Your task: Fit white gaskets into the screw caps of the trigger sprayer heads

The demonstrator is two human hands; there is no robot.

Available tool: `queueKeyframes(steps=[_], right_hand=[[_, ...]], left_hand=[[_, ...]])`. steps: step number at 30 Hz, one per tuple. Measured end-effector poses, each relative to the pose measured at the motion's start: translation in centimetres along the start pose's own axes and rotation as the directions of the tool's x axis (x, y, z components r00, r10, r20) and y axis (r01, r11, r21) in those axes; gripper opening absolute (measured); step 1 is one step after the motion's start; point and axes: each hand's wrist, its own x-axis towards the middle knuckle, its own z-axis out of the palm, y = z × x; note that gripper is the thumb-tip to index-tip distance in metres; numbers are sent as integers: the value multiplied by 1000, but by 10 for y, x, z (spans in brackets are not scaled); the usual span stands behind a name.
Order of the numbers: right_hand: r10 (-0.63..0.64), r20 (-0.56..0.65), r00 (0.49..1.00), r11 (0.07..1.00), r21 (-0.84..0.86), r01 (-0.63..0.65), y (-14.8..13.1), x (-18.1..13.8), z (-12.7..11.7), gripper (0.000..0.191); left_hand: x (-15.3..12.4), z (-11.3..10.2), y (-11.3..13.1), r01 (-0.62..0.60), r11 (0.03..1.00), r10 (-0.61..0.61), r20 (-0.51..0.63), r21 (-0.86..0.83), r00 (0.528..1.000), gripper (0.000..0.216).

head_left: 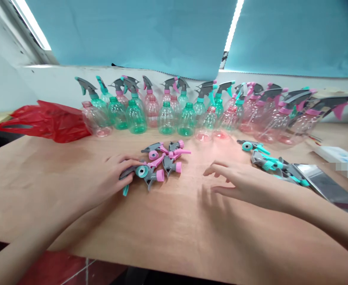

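Note:
My left hand (116,176) lies on the wooden table (174,221) with its fingers closed round a grey spray head with a teal collar (138,171). Right beside it is a small heap of grey and pink spray heads (165,158). My right hand (236,180) hovers just above the table to the right of that heap, fingers stretched out and apart, holding nothing. A second heap of grey and teal spray heads (269,162) lies just beyond my right wrist.
A long row of clear green and pink spray bottles (188,114) stands along the back of the table, some capped, some without heads. A red plastic bag (46,120) lies at the back left. A dark tray (328,186) and a white box (337,154) sit at the right.

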Motion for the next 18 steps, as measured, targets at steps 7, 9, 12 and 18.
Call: queueKeyframes(steps=[7,9,12,18], right_hand=[[76,-236,969,985,-134,-110,58,-27,-7,29],[126,-271,954,976,-139,-168,86,-35,-9,32],[180,-334,925,963,-131,-235,124,-47,-11,37],[249,-378,892,949,-88,-302,160,-51,-1,73]], left_hand=[[7,-9,19,-136,971,138,-3,-197,990,31],[14,-10,35,-172,964,171,-22,-204,985,31],[29,-10,62,-241,964,242,-6,-115,970,26],[69,6,121,-360,900,387,72,-244,919,26]])
